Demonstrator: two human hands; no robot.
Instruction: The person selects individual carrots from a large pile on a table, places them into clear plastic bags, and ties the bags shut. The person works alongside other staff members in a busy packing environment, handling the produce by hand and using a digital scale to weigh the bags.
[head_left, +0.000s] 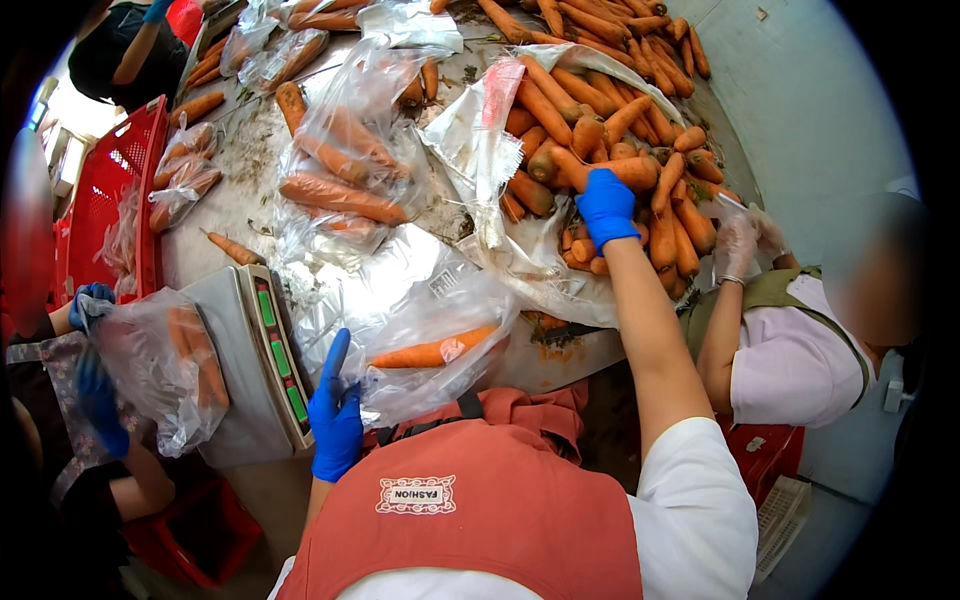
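My left hand (335, 431), in a blue glove, is at the near edge of the table with its index finger extended and its thumb apart. It is at the left edge of a clear plastic bag (442, 390) with one carrot (427, 349) lying in it. Whether the other fingers pinch the bag is hidden. My right hand (606, 210), also blue-gloved, reaches into a carrot heap in an opened white woven sack (480, 180). Its fingers close on a thick carrot (566, 166), their tips partly hidden. Another carrot (634, 172) lies against the hand.
A weighing scale (247, 360) with green displays stands at left; a co-worker's blue-gloved hands (97, 397) hold a bag of carrots (199, 352) beside it. Bagged carrots (341, 199) and a red crate (116, 195) lie beyond. On the right, another co-worker's clear-gloved hands (739, 240) are near the heap.
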